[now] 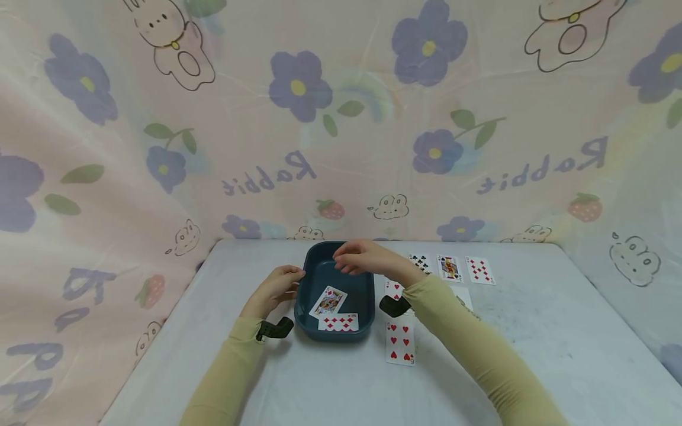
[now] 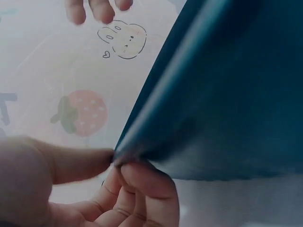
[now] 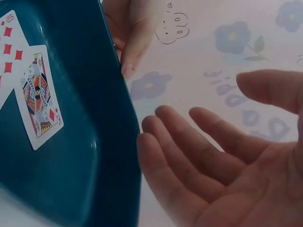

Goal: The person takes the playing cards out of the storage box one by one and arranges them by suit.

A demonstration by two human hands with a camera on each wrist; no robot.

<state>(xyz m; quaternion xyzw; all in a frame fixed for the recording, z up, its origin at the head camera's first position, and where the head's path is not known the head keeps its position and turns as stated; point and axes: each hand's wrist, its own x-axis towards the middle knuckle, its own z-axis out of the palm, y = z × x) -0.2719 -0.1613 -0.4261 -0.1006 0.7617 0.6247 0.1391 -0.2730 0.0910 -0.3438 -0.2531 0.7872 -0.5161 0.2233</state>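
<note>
A dark teal plastic tray (image 1: 314, 331) stands on the table, with a king of diamonds (image 3: 39, 97) and a ten of diamonds (image 1: 338, 322) lying face up inside, partly overlapping. At its left side my left hand (image 1: 273, 290) pinches the rim between thumb (image 2: 83, 163) and index finger, as the left wrist view shows. My right hand (image 1: 369, 259) hovers over the tray's far right part, palm facing the tray in the right wrist view, fingers loosely extended and holding nothing.
Right of the tray, several playing cards lie face up: a six of hearts (image 1: 400, 343), a clubs card (image 1: 420, 262), a face card (image 1: 450, 268) and a diamonds card (image 1: 481, 270). The right forearm partly covers others. A patterned cloth (image 1: 351, 148) hangs behind the table (image 1: 245, 260).
</note>
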